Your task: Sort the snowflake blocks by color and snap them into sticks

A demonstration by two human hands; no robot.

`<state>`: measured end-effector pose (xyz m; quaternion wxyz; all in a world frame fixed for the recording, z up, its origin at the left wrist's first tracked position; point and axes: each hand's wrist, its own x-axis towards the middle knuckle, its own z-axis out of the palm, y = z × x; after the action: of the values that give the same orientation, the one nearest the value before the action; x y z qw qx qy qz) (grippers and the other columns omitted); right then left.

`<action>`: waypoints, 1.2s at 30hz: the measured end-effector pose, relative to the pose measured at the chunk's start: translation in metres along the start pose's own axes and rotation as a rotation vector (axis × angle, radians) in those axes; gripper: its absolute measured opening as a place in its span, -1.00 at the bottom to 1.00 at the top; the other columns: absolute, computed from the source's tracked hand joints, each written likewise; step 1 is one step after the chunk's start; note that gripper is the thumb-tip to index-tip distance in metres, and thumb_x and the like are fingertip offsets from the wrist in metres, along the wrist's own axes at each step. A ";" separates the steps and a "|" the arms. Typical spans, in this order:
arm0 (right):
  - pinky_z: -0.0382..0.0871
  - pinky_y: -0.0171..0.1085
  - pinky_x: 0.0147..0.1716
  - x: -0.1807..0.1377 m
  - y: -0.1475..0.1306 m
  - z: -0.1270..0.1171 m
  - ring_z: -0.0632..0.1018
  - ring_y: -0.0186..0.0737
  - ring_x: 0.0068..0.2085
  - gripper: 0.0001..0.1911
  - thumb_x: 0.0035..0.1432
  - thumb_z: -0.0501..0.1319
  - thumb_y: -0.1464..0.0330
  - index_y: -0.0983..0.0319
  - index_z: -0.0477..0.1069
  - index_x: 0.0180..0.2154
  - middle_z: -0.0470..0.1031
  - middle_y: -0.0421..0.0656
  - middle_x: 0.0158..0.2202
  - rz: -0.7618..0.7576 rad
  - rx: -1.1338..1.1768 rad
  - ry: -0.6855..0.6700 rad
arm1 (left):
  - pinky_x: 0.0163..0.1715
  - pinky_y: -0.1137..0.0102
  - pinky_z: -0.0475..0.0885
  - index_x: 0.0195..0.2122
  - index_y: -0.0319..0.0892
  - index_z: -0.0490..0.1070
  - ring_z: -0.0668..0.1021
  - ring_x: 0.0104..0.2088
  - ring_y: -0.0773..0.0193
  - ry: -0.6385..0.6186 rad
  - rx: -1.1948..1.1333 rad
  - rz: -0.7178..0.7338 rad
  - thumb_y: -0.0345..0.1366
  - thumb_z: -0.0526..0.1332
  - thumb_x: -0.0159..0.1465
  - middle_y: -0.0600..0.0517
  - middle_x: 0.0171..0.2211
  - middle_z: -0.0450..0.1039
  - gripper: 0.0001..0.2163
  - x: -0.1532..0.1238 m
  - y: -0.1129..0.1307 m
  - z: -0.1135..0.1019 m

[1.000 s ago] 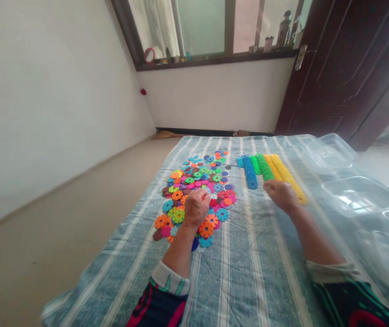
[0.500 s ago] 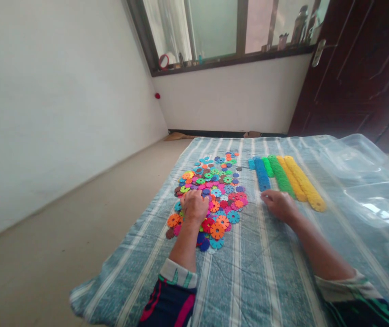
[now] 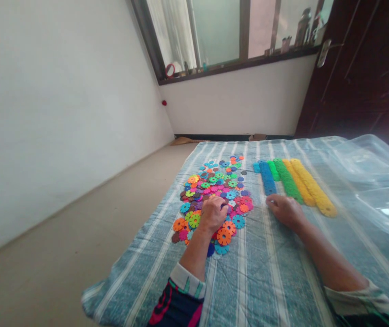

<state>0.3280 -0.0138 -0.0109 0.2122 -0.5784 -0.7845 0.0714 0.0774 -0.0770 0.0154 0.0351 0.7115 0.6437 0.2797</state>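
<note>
A pile of flat, flower-shaped plastic discs (image 3: 215, 190) in many colours lies on a blue striped cloth (image 3: 249, 281). My left hand (image 3: 214, 213) rests on the near part of the pile, fingers curled; what they grip is hidden. To the right lie long stacked rows of discs: blue (image 3: 267, 177), green (image 3: 287, 180) and yellow (image 3: 312, 186). My right hand (image 3: 285, 211) lies knuckles up on the cloth, just below the near ends of the blue and green rows, fingers bent together.
Clear plastic tubs (image 3: 378, 181) stand along the right edge of the cloth. Bare floor (image 3: 61, 254) runs along the left, beside a white wall. A dark door (image 3: 361, 68) and a window sill with small items are at the back.
My left hand shifted over the near part of the pile, first leftward, then back right. My right hand drew back from the row ends toward me. The camera view has panned slightly left.
</note>
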 end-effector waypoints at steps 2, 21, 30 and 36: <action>0.15 -0.34 -0.42 0.000 -0.001 0.000 0.56 -0.18 -0.30 -0.72 0.20 0.07 0.26 0.12 0.54 -0.22 0.61 -0.13 -0.33 0.007 0.003 0.001 | -0.07 0.37 0.38 -0.37 -0.16 0.50 0.54 -0.16 0.26 0.002 -0.034 0.025 -0.42 0.21 0.16 0.02 -0.24 0.57 -0.91 0.000 -0.002 0.002; 0.15 -0.35 -0.41 0.004 -0.003 0.003 0.56 -0.22 -0.29 -0.73 0.20 0.07 0.26 0.11 0.53 -0.23 0.60 -0.16 -0.33 0.057 0.060 -0.026 | -0.10 0.41 0.39 -0.26 -0.22 0.53 0.56 -0.14 0.21 0.003 0.371 -0.268 -0.44 0.07 0.20 -0.08 -0.23 0.57 -0.76 0.037 -0.034 -0.027; 0.17 -0.35 -0.40 0.007 -0.004 0.002 0.55 -0.23 -0.27 -0.74 0.19 0.08 0.25 0.08 0.53 -0.21 0.60 -0.19 -0.31 0.076 0.083 -0.049 | 0.03 0.43 0.34 -0.01 -0.17 0.46 0.50 0.02 0.20 -0.179 0.539 -0.274 -0.48 0.09 0.15 -0.07 -0.03 0.51 -0.61 0.069 -0.051 -0.028; 0.16 -0.34 -0.42 0.008 -0.003 0.003 0.55 -0.21 -0.27 -0.72 0.19 0.07 0.23 0.08 0.53 -0.20 0.60 -0.17 -0.31 0.084 0.076 -0.054 | -0.04 0.35 0.38 -0.18 -0.17 0.54 0.55 -0.07 0.15 -0.191 0.578 -0.266 -0.47 0.04 0.17 -0.11 -0.18 0.57 -0.69 0.074 -0.060 -0.025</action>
<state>0.3221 -0.0065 -0.0107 0.2095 -0.6002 -0.7617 0.1253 0.0134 -0.0048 0.0375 -0.0719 0.6247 0.7774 0.0102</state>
